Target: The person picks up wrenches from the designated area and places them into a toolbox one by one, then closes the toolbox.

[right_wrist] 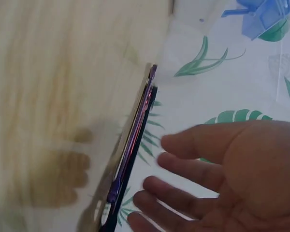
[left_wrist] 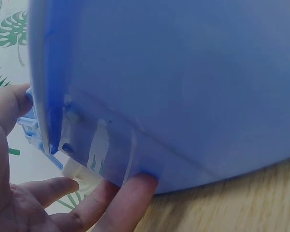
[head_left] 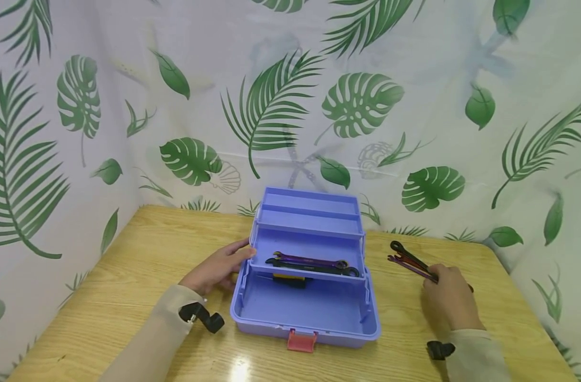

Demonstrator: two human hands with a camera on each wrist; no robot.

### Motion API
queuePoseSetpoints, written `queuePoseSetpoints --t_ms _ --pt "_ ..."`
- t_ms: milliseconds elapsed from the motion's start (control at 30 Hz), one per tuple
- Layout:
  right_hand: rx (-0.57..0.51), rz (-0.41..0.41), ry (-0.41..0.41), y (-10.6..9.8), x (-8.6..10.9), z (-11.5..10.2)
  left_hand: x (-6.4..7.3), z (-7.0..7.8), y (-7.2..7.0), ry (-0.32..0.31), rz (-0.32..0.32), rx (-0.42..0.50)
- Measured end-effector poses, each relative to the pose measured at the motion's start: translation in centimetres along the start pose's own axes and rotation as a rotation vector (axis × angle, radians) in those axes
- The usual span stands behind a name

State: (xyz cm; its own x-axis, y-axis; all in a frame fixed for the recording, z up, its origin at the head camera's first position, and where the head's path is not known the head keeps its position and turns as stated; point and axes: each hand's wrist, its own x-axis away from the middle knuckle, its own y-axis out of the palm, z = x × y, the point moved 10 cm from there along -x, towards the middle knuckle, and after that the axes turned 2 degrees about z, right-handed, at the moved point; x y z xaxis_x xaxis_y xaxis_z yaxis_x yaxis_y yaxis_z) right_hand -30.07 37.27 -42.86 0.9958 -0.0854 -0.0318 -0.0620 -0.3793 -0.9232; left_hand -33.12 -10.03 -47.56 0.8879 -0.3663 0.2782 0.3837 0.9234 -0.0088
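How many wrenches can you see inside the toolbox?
2 visible: a purple wrench and, just in front of it, a black wrench, both in the lower raised tray. More may be hidden underneath it.

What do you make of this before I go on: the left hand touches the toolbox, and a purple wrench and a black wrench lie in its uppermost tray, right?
Wrong tray: the head view shows the purple wrench and black wrench in the tray below the uppermost one. The left hand does touch the toolbox.
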Motion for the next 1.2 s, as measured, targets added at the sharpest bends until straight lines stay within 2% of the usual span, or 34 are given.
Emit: queuePoseSetpoints --t_ms 133,267,433,667,933,1200 --pt "0.065 -0.08 0.013 0.9 -0.1 0.8 -0.1 -0.1 0.1 0.003 -0.002 -0.003" --pt "0.11 -0.124 -0.013 1.7 -0.2 1.0 -0.2 -0.1 0.1 0.007 -0.008 0.003" --pt "0.11 -0.124 -0.027 2.1 -0.3 1.0 -0.1 0.0 0.0 0.014 -0.004 -0.002" --pt "0.118 -0.149 0.007 2.2 0.0 1.2 -0.1 0.1 0.1 0.01 0.0 -0.011" --pt "0.181 -0.16 -0.004 2.4 0.0 0.9 -0.1 0.1 0.0 0.003 0.013 -0.025" --pt "0.13 -0.125 -0.015 2.2 -0.2 0.5 -0.2 0.2 -0.2 0.009 0.017 -0.03"
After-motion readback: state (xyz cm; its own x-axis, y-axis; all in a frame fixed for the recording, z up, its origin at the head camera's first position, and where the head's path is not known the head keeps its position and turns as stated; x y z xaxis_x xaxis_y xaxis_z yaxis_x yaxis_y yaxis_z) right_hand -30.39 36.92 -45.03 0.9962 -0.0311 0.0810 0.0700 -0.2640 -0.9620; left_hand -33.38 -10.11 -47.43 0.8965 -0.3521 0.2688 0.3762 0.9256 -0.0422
